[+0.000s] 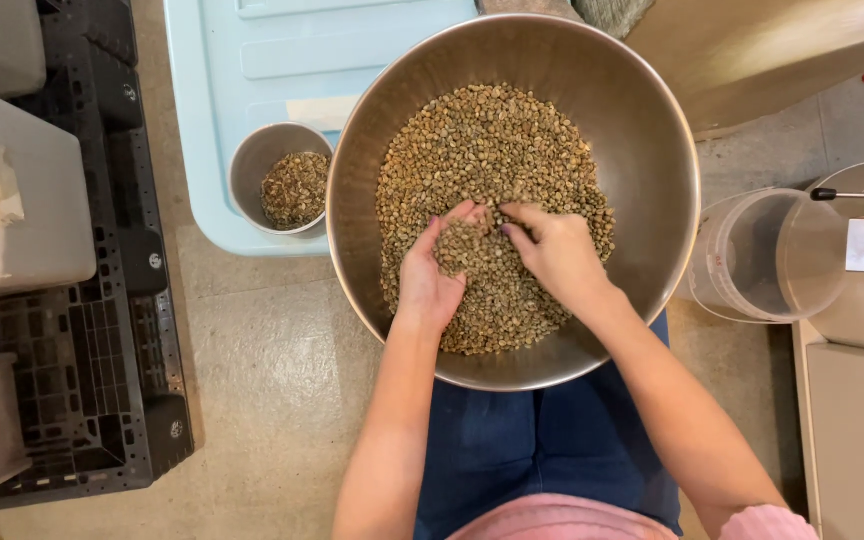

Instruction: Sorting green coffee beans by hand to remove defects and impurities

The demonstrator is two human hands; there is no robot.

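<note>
**Hands sorting green beans in a steel bowl**

A large steel bowl (652,130) rests on the person's lap, holding a heap of pale green beans (482,150) whose long axis runs from the far rim toward the body. The left hand (432,275) lies palm up in the heap, fingers cupped around a small handful of beans. The right hand (552,250) reaches in from the right, its fingers (517,235) pinched at that handful. Left of the bowl, a small metal cup (257,165) with some beans stands on a light blue lid (252,60). A clear plastic pitcher (767,255) sits on the floor to the right.
</note>
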